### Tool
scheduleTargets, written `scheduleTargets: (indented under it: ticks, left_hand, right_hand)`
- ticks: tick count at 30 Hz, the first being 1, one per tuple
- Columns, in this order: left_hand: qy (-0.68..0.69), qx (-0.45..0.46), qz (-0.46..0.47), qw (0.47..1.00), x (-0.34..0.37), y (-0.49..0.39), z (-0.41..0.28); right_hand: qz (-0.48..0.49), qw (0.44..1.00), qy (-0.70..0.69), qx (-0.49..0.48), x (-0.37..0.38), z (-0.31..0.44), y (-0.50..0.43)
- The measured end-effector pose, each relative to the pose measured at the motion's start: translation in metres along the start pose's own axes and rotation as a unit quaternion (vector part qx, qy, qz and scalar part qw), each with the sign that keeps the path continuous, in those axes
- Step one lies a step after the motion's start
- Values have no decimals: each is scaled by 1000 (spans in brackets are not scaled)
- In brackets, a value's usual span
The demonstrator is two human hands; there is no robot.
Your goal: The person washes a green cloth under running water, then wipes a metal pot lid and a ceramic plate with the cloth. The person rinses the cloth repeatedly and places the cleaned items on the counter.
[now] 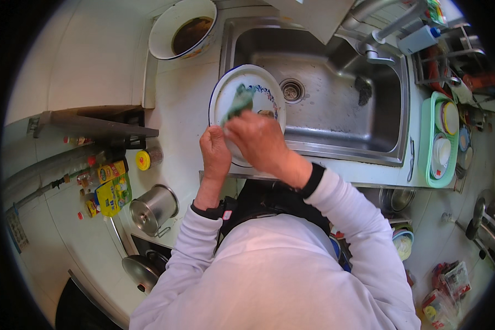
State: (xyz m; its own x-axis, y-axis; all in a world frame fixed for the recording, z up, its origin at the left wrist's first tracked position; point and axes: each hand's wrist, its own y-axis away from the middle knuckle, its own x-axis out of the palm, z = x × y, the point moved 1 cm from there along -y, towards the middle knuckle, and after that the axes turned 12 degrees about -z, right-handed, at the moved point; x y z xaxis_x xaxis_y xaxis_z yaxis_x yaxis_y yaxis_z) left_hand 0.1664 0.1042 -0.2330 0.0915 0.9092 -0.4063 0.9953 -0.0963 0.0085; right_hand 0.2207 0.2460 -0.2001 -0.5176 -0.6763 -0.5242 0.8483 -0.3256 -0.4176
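My left hand (215, 150) grips the near left rim of a white plate (225, 93), its thumb over the edge. The plate has a dark blue rim and a blue-and-pink floral pattern, and it overlaps the sink's left edge. In my right hand (262, 142) is a green cloth or soft pad (241, 101), blurred, held over the plate's inside. A small brownish patch (266, 113) shows beyond my right knuckles; whether it is residue or pattern I cannot tell. My right hand hides the plate's near part.
The stainless-steel sink (313, 74) holds a dark scouring pad (363, 91). A faucet (371, 51) stands at its back right. An enamel basin (161, 35) contains dark liquid. Dishes fill a green rack (425, 142). Leftward are a yellow-lidded jar (143, 160) and a steel pot (159, 206).
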Motion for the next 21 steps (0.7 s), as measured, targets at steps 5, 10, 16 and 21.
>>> scheduleTargets:
  ticks: [5, 10, 16, 21]
  left_hand:
    - [155, -37, -36, 987, -3, -5, 7]
    - [299, -143, -62, 942, -4, -11, -4]
    - [358, -177, -49, 916, -12, -9, -10]
    - [298, -168, -29, 939, -15, 0, -2]
  right_hand:
    - [56, 998, 31, -11, -11, -5, 41]
    - [24, 992, 79, 93, -30, -49, 45]
    - [-192, 970, 23, 149, -87, -88, 0]
    - [-264, 956, 88, 98, -138, -104, -68]
